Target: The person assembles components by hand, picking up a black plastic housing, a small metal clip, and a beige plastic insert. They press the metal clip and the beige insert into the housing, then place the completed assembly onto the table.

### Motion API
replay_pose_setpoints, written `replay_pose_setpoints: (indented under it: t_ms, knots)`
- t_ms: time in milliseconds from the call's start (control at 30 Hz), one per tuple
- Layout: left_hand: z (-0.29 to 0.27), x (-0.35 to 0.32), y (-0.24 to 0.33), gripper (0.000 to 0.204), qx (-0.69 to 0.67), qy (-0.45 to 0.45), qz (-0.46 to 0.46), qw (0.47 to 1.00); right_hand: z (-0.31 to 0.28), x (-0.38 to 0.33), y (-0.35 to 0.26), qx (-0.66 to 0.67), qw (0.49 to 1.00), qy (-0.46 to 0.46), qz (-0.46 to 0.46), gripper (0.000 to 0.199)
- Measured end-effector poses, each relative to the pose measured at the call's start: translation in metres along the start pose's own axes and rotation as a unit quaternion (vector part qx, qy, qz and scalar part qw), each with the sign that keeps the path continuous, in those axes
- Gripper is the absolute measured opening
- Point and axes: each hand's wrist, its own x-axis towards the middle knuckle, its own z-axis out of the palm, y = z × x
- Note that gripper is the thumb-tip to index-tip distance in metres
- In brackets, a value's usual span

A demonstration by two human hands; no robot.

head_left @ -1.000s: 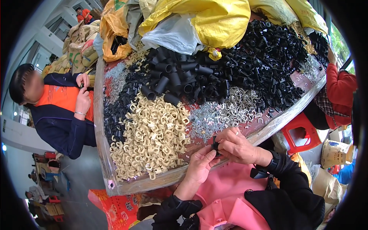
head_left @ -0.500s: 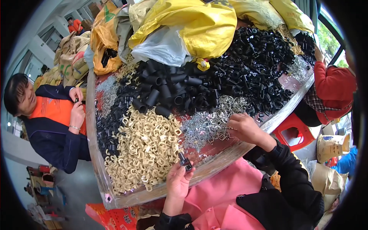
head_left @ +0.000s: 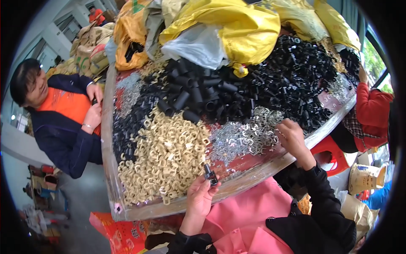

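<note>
Close to the table's near edge, my left hand (head_left: 199,195) is closed around a small black plastic fitting (head_left: 210,176) with a narrow stem pointing up. My right hand (head_left: 292,139) is over the right end of a heap of U-shaped metal clips (head_left: 249,137), beside the black parts. Its fingers are curled together in a pinch, and what they hold is too small to make out. Left of the clips, a big pile of cream plastic rings (head_left: 165,158) reaches almost to my left hand.
Black tubes (head_left: 196,94) and a broad heap of small black parts (head_left: 292,76) cover the table's middle and far right. Yellow sacks (head_left: 237,29) stand behind. A worker in orange (head_left: 63,114) handles a small dark part at the left; another in red (head_left: 372,112) reaches in at right.
My right hand has drawn slightly right and up from the clips, its fingers now more curled. My left hand still holds the black fitting. The whole view has shifted a little.
</note>
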Motion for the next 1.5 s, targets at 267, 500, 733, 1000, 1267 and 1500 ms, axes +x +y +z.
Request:
replay_pose_setpoints:
  t_ms: [267, 500, 733, 1000, 1267, 1500]
  knots:
    - [-0.016, -0.017, 0.002, 0.023, -0.008, 0.042, 0.046, 0.998, 0.047, 0.04, -0.121, 0.126, 0.932, -0.148, -0.305, 0.019]
    - [-0.024, -0.024, 0.003, 0.022, -0.005, 0.054, 0.052, 0.997, 0.08, 0.048, -0.133, 0.071, 0.951, -0.133, -0.271, 0.024]
    - [-0.025, -0.016, 0.0, 0.019, 0.009, 0.05, 0.052, 0.997, 0.039, 0.051, -0.127, 0.466, 0.827, -0.303, -0.09, 0.02]
    - [-0.01, -0.009, -0.009, 0.02, 0.038, 0.011, 0.0, 0.999, 0.023, 0.039, -0.133, 0.562, 0.75, -0.343, -0.064, 0.026]
    - [-0.007, -0.008, -0.018, 0.022, 0.026, -0.014, -0.026, 0.999, 0.017, 0.03, -0.131, 0.559, 0.763, -0.325, -0.006, 0.019]
    - [0.004, -0.004, -0.016, 0.023, 0.046, -0.004, -0.063, 0.997, 0.007, 0.007, -0.112, 0.469, 0.854, -0.218, 0.051, 0.018]
